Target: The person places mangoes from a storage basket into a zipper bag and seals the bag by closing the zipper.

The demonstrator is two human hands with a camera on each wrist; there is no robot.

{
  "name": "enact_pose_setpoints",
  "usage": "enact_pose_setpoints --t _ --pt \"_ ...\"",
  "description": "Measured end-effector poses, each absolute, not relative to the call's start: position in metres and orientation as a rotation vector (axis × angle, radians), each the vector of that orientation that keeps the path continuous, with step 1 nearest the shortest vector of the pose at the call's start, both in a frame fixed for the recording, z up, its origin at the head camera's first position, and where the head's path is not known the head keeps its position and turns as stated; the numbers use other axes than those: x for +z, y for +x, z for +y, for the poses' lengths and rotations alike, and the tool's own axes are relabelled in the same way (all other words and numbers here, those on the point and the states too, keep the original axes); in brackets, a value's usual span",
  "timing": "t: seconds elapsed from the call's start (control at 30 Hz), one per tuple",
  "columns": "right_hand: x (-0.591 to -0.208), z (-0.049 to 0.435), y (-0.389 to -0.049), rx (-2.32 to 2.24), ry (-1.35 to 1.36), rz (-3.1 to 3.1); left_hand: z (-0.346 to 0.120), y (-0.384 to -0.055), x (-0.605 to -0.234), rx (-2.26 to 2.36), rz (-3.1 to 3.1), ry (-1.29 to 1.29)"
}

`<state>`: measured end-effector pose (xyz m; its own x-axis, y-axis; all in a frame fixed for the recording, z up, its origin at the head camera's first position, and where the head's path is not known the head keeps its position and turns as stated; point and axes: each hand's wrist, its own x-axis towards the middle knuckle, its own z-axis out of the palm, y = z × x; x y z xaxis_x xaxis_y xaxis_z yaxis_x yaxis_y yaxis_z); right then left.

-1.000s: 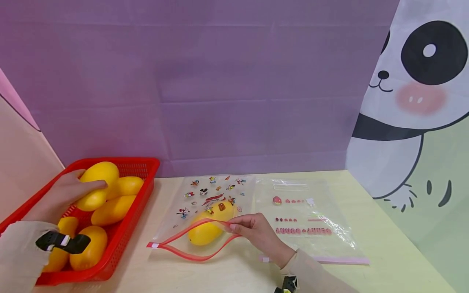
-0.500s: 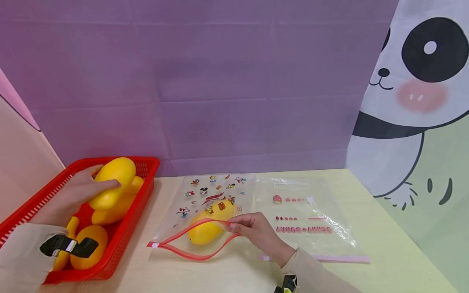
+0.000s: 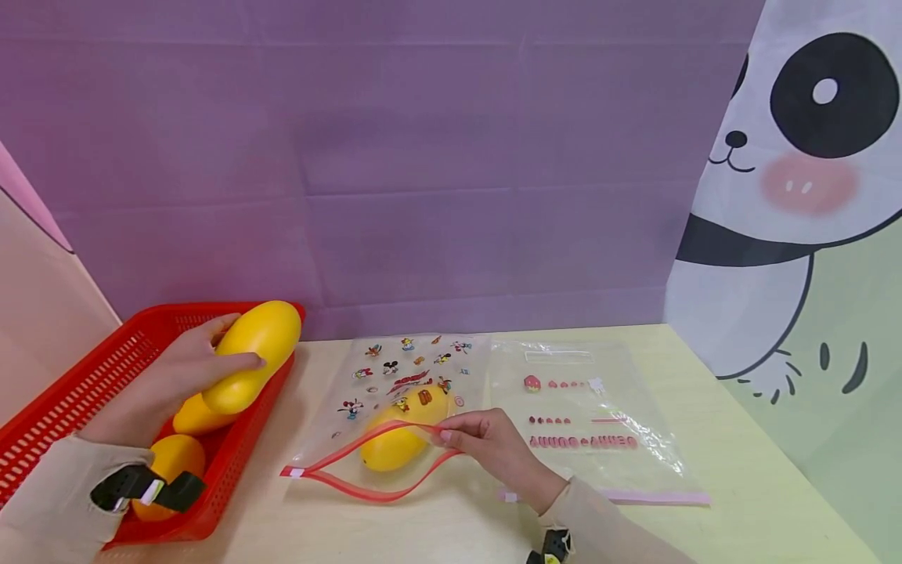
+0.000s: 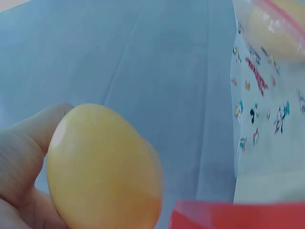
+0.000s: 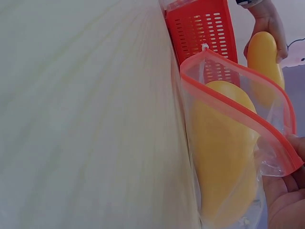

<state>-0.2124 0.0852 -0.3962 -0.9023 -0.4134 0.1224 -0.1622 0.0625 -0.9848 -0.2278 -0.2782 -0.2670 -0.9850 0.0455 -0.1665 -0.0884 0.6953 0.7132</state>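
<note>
My left hand grips a smooth yellow mango, held tilted above the right side of the red basket. In the left wrist view the same mango hides part of the fingers. My right hand pinches the red zip edge of a clear zip bag printed with cartoon figures. Its mouth gapes towards the front of the table. Inside lies another yellow mango. The right wrist view shows the bagged mango behind the red zip strip.
More yellow-orange mangoes lie in the basket at the left. A second clear zip bag with a pink zip edge lies flat to the right, partly under my right forearm. A purple cloth hangs behind the table.
My left hand has lifted the mango off the others and carried it rightwards, to the basket's right rim. The right hand and the bag have stayed in place.
</note>
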Motion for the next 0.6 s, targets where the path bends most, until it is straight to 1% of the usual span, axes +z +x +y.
enact_pose_setpoints --t 0.2,0.6 --pt "-0.397 0.085 -0.213 -1.962 -0.604 2.106 -0.262 -0.224 -0.267 1.131 2.792 0.066" --pt "-0.398 0.085 -0.214 -1.956 -0.601 2.106 -0.239 -0.214 -0.272 1.145 2.755 0.121"
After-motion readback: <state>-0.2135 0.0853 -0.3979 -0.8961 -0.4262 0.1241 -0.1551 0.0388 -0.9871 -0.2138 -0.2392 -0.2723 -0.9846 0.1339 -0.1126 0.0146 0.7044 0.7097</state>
